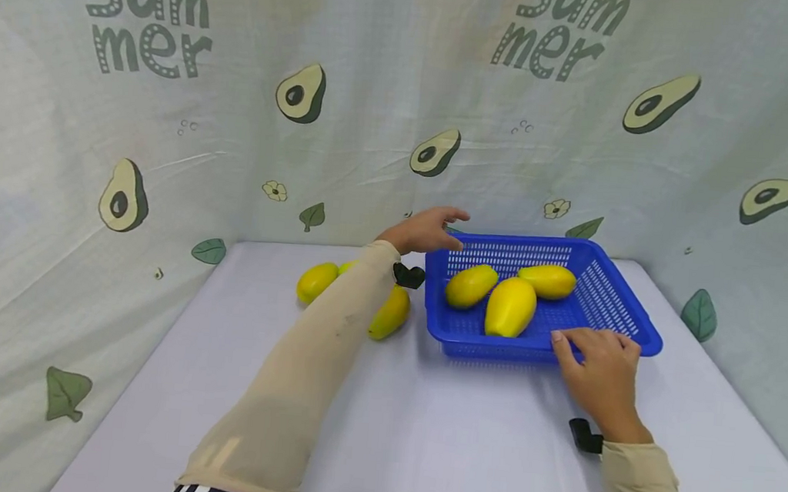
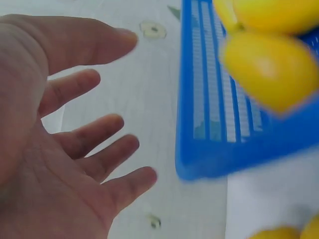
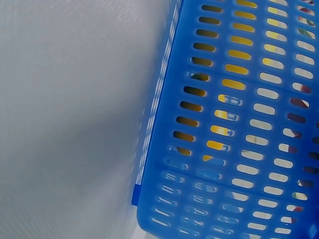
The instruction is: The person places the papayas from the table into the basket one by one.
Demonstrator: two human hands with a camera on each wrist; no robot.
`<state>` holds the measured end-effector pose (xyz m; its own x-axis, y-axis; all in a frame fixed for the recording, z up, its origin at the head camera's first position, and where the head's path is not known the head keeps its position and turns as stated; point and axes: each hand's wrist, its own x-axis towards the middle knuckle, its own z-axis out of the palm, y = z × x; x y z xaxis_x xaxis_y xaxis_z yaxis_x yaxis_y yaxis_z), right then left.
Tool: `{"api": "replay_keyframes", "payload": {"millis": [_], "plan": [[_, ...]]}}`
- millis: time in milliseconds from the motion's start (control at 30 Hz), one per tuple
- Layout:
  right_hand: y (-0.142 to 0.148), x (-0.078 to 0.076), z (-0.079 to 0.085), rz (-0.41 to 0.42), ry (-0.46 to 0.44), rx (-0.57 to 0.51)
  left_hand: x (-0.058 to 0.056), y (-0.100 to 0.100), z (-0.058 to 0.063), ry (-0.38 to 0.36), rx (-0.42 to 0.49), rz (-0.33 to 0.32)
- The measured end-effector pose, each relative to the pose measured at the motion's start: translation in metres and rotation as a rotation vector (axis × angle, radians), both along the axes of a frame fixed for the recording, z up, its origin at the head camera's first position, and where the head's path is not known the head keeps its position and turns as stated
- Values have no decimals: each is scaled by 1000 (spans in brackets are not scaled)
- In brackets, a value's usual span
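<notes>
A blue plastic basket (image 1: 542, 350) sits on the white-covered table with three yellow mangoes in it: one at the left (image 1: 472, 286), one near the front (image 1: 510, 308) and one toward the back (image 1: 547, 281). My left hand (image 1: 427, 229) is held beside the basket's back left corner, its fingers spread and nothing in them. In the left wrist view the palm and fingers (image 2: 114, 194) show apart from the basket rim. My right hand (image 1: 599, 370) grips the front rim toward its right end, fingers bent over the edge. The right wrist view shows the basket's slotted wall (image 3: 229, 129), not the hand.
More yellow mangoes lie on the table left of the basket, one at the far left (image 1: 317, 282) and another nearer the basket (image 1: 390, 313). My left sleeve (image 1: 309, 355) partly covers this group. A printed cloth (image 1: 364, 189) hangs behind the table.
</notes>
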<state>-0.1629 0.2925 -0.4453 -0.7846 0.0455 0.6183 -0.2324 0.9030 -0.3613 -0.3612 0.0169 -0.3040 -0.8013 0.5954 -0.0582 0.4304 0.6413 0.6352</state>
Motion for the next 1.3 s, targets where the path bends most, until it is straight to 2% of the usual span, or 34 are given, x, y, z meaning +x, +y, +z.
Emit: {"api": "replay_keyframes", "payload": {"millis": [167,300,367,500,600,700,833,933,1067,1167,1300], "plan": [[-2,-2,0,-10,-18,2,-2,-31,-3,-12,84,57],[-3,-3,1,-16,-45,6,-4,-54,-3,-5,108,96],[-2,-2,2,-24,-48,5,-4,-60,-1,8,122,95],[0,0,3,-34,-56,1,2,-72,0,43,151,76],[1,0,2,-33,-55,-5,10,-81,-4,69,154,75],[1,-1,0,-19,-32,-12,21,-87,-14,91,156,99],[0,-3,-3,12,-10,-15,44,-92,-37,122,161,142],[0,-3,-6,18,-4,-14,64,-93,-53,128,149,143],[1,-2,-7,23,26,-16,83,-97,-68,131,144,122],[1,-3,-7,31,34,-15,90,-102,-78,171,131,136],[1,-2,-6,16,25,-12,93,-106,-89,250,72,166]]}}
